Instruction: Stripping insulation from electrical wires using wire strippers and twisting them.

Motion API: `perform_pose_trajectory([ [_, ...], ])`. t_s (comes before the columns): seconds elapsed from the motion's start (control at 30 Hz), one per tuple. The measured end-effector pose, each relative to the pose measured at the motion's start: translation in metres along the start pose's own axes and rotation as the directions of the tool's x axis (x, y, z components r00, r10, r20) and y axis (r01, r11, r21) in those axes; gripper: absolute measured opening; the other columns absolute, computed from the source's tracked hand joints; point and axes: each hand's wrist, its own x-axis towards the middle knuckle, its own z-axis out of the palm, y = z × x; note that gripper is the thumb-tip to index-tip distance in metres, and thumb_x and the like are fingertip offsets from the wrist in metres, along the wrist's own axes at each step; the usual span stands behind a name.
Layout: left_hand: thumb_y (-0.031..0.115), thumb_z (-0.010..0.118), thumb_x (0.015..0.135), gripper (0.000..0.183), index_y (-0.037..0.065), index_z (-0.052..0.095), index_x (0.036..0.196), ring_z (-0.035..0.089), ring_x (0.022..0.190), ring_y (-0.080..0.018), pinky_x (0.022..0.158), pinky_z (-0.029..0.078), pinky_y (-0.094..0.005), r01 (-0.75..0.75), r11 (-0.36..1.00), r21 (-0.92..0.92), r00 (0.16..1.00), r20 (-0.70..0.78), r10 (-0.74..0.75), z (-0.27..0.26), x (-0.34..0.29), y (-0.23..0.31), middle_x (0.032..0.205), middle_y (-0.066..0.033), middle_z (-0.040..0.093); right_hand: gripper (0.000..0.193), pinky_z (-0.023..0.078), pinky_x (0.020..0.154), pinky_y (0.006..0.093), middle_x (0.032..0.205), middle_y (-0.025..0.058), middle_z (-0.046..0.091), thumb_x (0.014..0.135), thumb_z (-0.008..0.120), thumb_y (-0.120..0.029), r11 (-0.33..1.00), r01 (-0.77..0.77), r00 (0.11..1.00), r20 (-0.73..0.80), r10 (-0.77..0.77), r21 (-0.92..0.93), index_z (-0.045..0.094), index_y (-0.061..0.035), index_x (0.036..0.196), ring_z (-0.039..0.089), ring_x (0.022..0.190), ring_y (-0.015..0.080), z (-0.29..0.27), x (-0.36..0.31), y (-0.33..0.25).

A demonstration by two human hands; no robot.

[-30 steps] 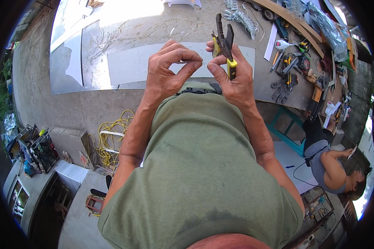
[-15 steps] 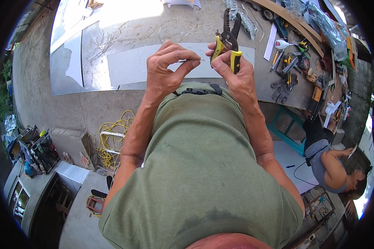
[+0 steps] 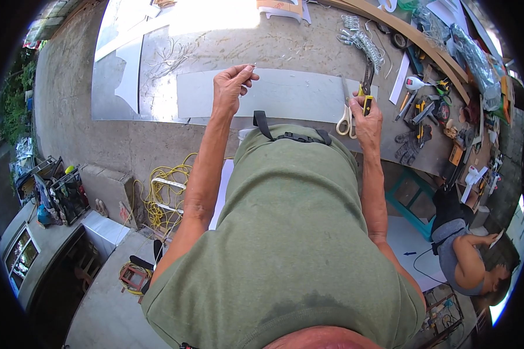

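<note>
My left hand [image 3: 233, 88] is raised over the table's near side, thumb and forefinger pinched on a tiny pale piece too small to name. My right hand [image 3: 368, 123] grips wire strippers [image 3: 368, 104] with yellow and black handles, their dark jaws pointing away from me. Beside that hand lies a pair of scissors [image 3: 344, 121] with cream handles, blades pointing away. Beneath both hands a long pale grey sheet [image 3: 285, 90] lies along the table's near edge. A bundle of clear-looking cord or wire [image 3: 364, 45] sits just beyond the strippers.
Loose thin strands [image 3: 170, 57] lie on the worktable [image 3: 227, 49] at left. Tools, a grey glove [image 3: 410, 144] and long brown strips [image 3: 416, 38] crowd its right side. A teal stool [image 3: 410, 198] stands below. Another person [image 3: 463, 253] is at right. Yellow cord [image 3: 172, 200] lies at lower left.
My hands have moved apart, the left one away to the left and the right one to the right with the strippers. The scissors now show beside my right hand. The whole view has shifted slightly.
</note>
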Motion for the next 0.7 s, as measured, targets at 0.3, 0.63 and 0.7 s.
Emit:
perform_pose_trajectory([
  [0.3, 0.016, 0.071, 0.093, 0.021, -0.003, 0.072, 0.103, 0.046, 0.055, -0.0029, 0.045, 0.034, -0.0184, -0.090, 0.972, 0.216, 0.994, -0.043, 0.102, -0.005, 0.025, 0.019, 0.077, -0.0075, 0.071, 0.023, 0.051, 0.084, 0.0333, 0.107, 0.0110, 0.071, 0.090, 0.071, -0.018, 0.995, -0.091, 0.993, -0.075, 0.088, -0.040, 0.066, 0.0021, 0.099, 0.065, 0.092, 0.0182, -0.015, 0.012, 0.020],
  [0.63, 0.014, 0.072, 0.091, 0.027, 0.006, 0.072, 0.116, 0.061, 0.060, -0.0114, 0.055, 0.050, -0.0267, -0.138, 0.686, 0.714, 0.974, -0.029, 0.226, -0.032, 0.059, 0.053, 0.092, -0.0073, 0.075, 0.020, 0.051, 0.079, 0.0371, 0.093, 0.0138, 0.065, 0.088, 0.069, -0.017, 0.974, -0.070, 0.969, -0.245, 0.016, -0.214, 0.067, -0.0016, 0.100, 0.065, 0.083, 0.0271, -0.035, 0.037, 0.021],
  [0.7, 0.013, 0.072, 0.090, 0.033, 0.006, 0.069, 0.122, 0.065, 0.074, -0.0182, 0.068, 0.052, -0.0316, -0.316, 0.362, 0.877, 0.851, 0.093, 0.518, -0.047, 0.065, 0.039, 0.104, -0.0113, 0.073, 0.019, 0.052, 0.080, 0.0390, 0.096, 0.0148, 0.066, 0.087, 0.068, -0.016, 0.947, -0.037, 0.955, -0.291, -0.060, -0.319, 0.067, -0.0014, 0.100, 0.066, 0.085, 0.0298, -0.040, 0.050, 0.029],
])
